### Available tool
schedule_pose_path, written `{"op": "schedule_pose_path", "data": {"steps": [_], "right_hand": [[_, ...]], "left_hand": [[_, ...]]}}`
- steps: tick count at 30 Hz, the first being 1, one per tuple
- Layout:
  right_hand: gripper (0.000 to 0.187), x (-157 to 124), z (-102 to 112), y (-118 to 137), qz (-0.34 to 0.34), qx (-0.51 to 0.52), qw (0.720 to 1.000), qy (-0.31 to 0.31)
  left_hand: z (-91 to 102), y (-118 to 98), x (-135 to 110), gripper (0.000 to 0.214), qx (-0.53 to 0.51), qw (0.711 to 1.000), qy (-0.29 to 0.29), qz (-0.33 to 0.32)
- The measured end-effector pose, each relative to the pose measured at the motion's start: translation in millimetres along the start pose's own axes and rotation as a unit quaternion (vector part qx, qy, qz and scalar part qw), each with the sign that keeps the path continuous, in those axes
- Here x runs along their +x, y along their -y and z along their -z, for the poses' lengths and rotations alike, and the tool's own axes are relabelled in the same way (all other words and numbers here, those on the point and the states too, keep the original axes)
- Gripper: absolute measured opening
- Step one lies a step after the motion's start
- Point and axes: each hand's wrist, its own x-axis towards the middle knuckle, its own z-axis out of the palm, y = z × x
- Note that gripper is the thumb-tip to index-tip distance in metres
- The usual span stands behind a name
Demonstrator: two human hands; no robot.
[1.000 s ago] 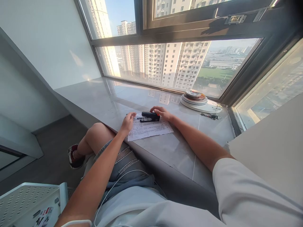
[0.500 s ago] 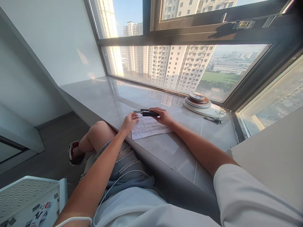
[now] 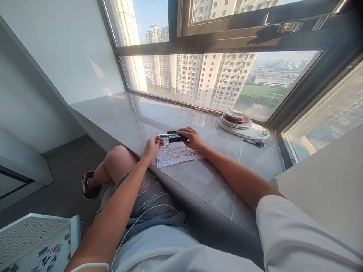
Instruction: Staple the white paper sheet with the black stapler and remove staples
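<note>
Above a printed sheet of paper (image 3: 177, 154) on the grey tiled sill, my right hand (image 3: 195, 139) holds a black stapler (image 3: 178, 139) by its right end. The stapler is spread apart, with a narrow metal part (image 3: 163, 136) reaching out to the left between its dark halves. My left hand (image 3: 153, 146) pinches that metal part near its left end, fingers closed. Part of the sheet lies hidden under the stapler and my right hand.
Stacked plates (image 3: 235, 124) stand on the sill by the window, with a dark corded item (image 3: 256, 143) beside them. My bent knee (image 3: 120, 155) sits against the sill's front edge (image 3: 181, 189). A white perforated cart (image 3: 34, 226) stands at lower left.
My left hand has shifted slightly left, and more of the metal part shows between it and the stapler's black body. My right hand keeps its hold; the view has moved a little.
</note>
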Motion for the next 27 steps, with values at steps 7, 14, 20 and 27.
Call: {"op": "schedule_pose_path", "data": {"steps": [7, 14, 20, 27], "right_hand": [[0.047, -1.2, 11.7, -9.0, -0.169, 0.147, 0.973, 0.058], [0.047, 11.8, 16.3, 12.8, -0.081, 0.126, 0.988, -0.029], [0.035, 26.8, 6.6, 44.6, 0.118, 0.114, 0.985, 0.05], [0.035, 27.9, 3.7, 44.6, 0.157, 0.156, 0.972, 0.083]], "left_hand": [[2.9, -7.4, -5.0, 0.028, -0.099, 0.995, -0.007, 0.034], [2.1, -13.8, -10.2, 0.047, -0.013, 0.996, 0.093, -0.002], [-0.9, -16.3, -11.4, 0.039, 0.026, 0.984, 0.171, -0.04], [-0.3, -22.6, -13.3, 0.034, 0.039, 0.975, 0.202, -0.085]]}}
